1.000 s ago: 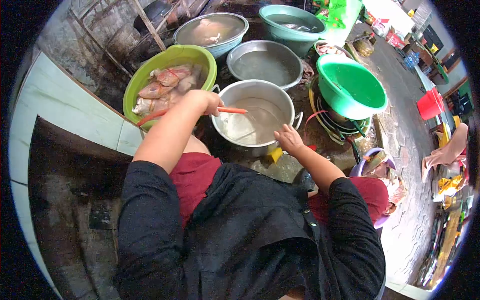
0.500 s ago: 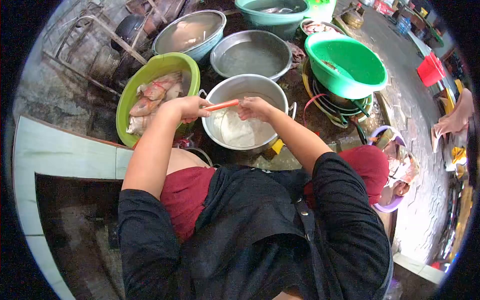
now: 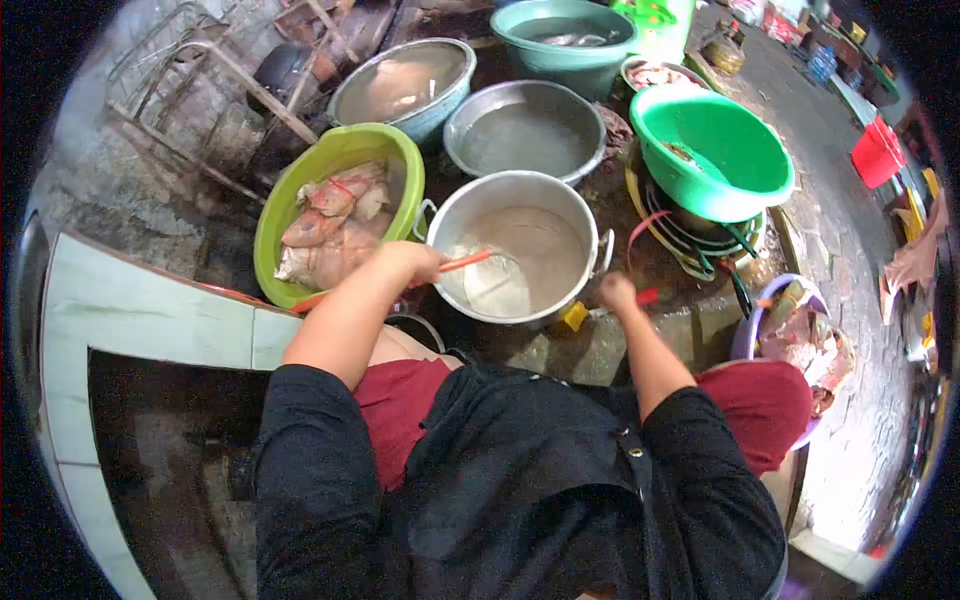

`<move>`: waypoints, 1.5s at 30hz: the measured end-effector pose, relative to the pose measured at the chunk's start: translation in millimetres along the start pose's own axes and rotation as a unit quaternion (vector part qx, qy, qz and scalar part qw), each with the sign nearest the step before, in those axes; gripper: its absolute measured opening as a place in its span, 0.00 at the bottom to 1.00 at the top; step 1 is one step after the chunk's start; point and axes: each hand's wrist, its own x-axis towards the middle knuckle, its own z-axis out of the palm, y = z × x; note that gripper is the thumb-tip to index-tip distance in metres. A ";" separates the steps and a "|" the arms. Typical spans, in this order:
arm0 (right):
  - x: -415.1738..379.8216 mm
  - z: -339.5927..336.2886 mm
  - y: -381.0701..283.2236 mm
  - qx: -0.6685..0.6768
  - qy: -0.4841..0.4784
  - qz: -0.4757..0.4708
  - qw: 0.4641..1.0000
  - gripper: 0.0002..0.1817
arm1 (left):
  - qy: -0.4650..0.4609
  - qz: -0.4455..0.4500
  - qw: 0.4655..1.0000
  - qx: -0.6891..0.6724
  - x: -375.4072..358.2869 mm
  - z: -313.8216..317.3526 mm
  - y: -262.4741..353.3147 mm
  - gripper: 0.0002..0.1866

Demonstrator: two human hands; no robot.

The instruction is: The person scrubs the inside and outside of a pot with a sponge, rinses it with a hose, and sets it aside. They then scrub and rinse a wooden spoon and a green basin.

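Note:
My left hand (image 3: 424,262) is closed on a thin orange-red stick (image 3: 466,260), held over the left side of a large metal pot (image 3: 516,181). Cloudy liquid (image 3: 535,240) fills the pot, with something white (image 3: 497,291) at its lower left. Beyond the pot's right handle (image 3: 605,252) is my right hand (image 3: 617,293), its fingers curled; what they hold, if anything, I cannot make out. Close by that hand lies a small red object (image 3: 648,296). A yellow piece (image 3: 573,316) shows at the pot's lower right edge.
A yellow-green basin (image 3: 268,235) of fish stands left of the pot. Behind are a grey basin (image 3: 455,125) and two bluish basins (image 3: 445,122) (image 3: 560,58). At right are a green basin (image 3: 735,200) and a purple one (image 3: 744,335). A tiled ledge (image 3: 150,310) runs at left.
My right hand has moved away from the stick, rightward and down past the pot's handle. My left hand still holds the stick. The camera view has shifted slightly.

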 end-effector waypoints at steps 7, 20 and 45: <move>-64.7 34.7 -46.9 -0.033 -0.155 -0.067 0.985 0.27 | 0.114 0.038 0.992 0.023 19.7 26.6 2.7 0.25; -47.1 26.0 -56.5 -0.236 -0.265 -0.122 0.927 0.32 | 0.368 0.089 0.912 -0.161 -45.7 6.0 -23.3 0.28; -96.7 65.2 -239.5 -0.098 -0.384 -0.431 0.810 0.26 | 0.463 0.117 0.464 -0.746 -33.4 379.9 -121.0 0.07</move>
